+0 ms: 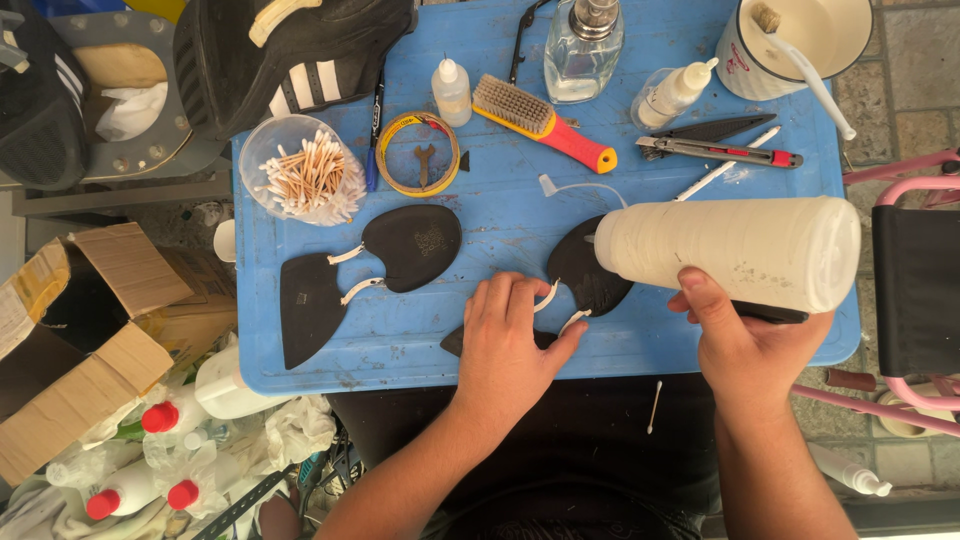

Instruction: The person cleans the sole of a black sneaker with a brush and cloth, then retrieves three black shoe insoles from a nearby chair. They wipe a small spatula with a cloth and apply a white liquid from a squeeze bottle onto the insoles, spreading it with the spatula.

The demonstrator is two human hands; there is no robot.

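- sole piece (590, 270), black and rounded with white strips at its edge, lies flat on the blue tray (500, 215), right in front of the person and partly tucked under both hands.
- left hand (508, 340) is pressed flat on the near half of it, fingers spread a bit, fingertips touching the white strips.
- right hand (745, 345) is wrapped around a big white squeeze bottle (735, 252), held sideways, nozzle end pointing left and sitting right over the sole piece, so it covers part of it.
- second sole pair (365, 275), same black shapes joined by white strips, lies to the left on the tray, well apart from the hands.
- farther back: tub of cotton swabs (302, 172), roll of yellow tape (418, 153), brush with a red and yellow handle (545, 122), small white glue bottle (451, 90), glass pump bottle (583, 42), utility knife (715, 150), white mug (790, 45).
- black sneaker (290, 55) hangs over the tray's back left corner.
- cardboard box (75, 340) and red-capped bottles (150, 455) sit off to the left, below the tray.
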